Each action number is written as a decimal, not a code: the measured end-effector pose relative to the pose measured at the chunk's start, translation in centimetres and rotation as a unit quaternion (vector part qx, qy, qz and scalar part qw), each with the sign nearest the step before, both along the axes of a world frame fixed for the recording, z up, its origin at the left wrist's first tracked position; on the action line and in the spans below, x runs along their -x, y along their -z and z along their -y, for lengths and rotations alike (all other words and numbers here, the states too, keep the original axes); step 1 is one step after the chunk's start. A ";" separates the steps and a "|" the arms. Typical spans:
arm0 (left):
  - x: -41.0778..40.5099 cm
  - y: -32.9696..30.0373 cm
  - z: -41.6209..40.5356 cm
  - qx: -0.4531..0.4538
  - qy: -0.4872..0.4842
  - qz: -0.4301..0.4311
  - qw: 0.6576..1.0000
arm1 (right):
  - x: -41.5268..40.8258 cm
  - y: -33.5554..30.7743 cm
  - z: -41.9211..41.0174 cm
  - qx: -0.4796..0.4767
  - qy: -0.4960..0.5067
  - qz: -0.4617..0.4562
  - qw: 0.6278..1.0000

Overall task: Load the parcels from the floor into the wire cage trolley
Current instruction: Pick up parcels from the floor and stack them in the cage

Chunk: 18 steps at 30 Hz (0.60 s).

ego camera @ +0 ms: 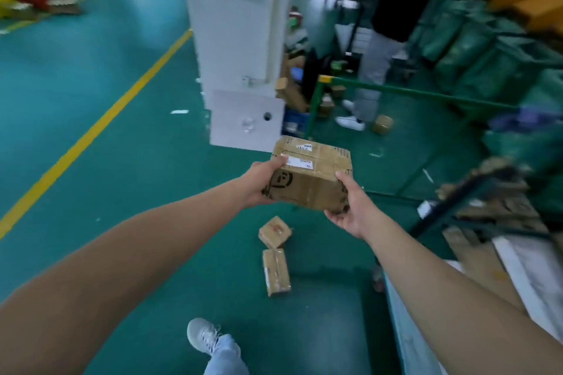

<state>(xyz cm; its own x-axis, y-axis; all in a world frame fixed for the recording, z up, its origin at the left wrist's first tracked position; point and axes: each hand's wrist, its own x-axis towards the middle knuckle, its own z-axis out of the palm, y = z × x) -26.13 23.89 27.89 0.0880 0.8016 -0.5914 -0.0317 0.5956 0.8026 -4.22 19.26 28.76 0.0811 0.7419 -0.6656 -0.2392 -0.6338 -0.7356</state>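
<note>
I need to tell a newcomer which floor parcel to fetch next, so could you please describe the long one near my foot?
Start at the green floor just ahead of the grey shoe. Two small cardboard parcels lie there, below the box held in both hands. The one meant is the long parcel nearer the shoe: narrow and taped lengthwise, unlike the squarer parcel beyond it.

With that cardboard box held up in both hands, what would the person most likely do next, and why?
Probably carry the cardboard box rightward toward the green-framed cage and set it inside. The left hand and right hand already grip it clear of the floor, while two smaller parcels still lie below.
</note>
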 end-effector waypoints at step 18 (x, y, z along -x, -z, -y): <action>-44.1 -2.6 15.0 -0.006 0.486 0.015 0.874 | -31.4 -2.8 30.7 -0.018 0.467 -0.010 0.884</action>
